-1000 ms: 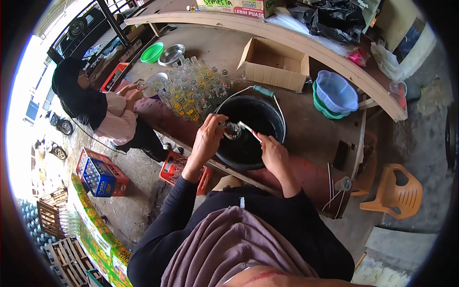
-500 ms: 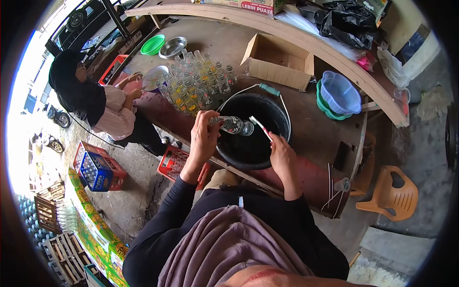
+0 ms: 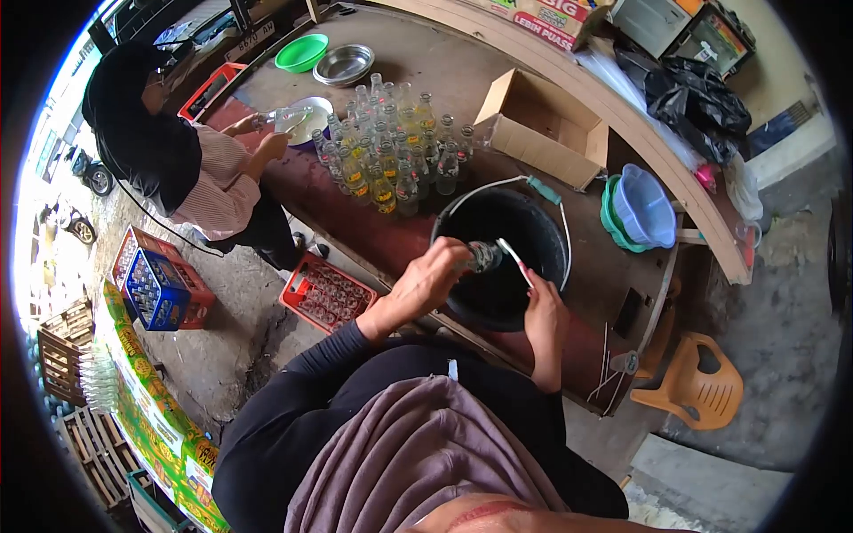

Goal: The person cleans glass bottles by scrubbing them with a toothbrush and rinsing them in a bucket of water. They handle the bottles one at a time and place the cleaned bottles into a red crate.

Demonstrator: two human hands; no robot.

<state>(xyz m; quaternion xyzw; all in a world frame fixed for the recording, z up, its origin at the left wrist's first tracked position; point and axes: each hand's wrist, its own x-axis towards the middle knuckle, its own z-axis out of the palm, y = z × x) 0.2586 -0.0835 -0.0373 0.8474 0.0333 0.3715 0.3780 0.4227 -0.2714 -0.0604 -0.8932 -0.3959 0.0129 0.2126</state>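
Observation:
My left hand is closed round a glass bottle, tilted over the black bucket. To its right, my right hand grips a white and pink brush by its handle; the white head is just beside the bottle. The inside of the bucket is dark, so its contents are unclear. Behind the bucket, to the left, many upright glass bottles are grouped on the table, some with yellow labels.
A co-worker at the left holds a bottle over a white bowl. A cardboard box, blue and green basins and a green bowl are on the table. A red crate of bottles and an orange chair stand on the floor.
The view has shifted, so the table objects appear further right. The bottle in my left hand is now angled more steeply and is more hidden by the fingers. My right hand still grips the brush.

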